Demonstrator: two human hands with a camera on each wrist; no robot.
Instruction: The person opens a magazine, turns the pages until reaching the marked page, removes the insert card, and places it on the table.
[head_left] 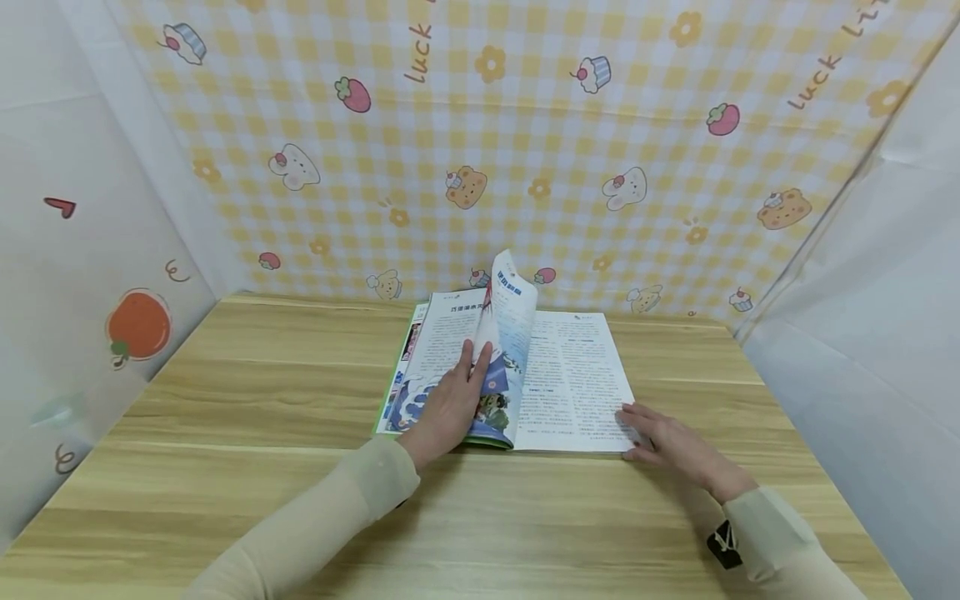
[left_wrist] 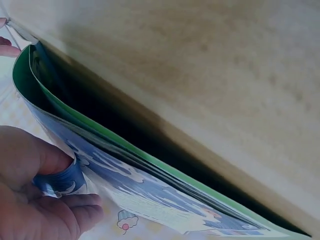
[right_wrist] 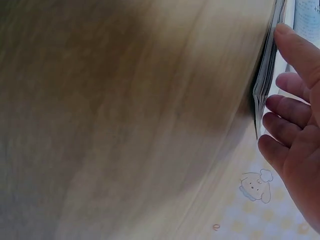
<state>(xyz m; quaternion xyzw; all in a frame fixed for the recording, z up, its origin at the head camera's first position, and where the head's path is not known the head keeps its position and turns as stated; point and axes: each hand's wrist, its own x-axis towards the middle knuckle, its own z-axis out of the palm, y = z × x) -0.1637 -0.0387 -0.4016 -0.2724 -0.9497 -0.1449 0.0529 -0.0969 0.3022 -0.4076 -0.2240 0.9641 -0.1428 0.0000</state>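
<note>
A magazine lies spread on the table, its right page full of printed text columns. One illustrated page stands up near the middle, curving over with its top corner raised. My left hand is at this page; in the left wrist view, a bent blue part of the page sits between thumb and fingers, which pinch it. Along the lower right corner of the magazine rests my right hand, fingers loosely bent on the page edge. The right wrist view has its thumb at the stacked page edges.
The wood-grain table runs back to a yellow checked cloth with cartoon prints. White sheeting closes off the left, and more white sheeting the right. A small black item hangs at the right cuff.
</note>
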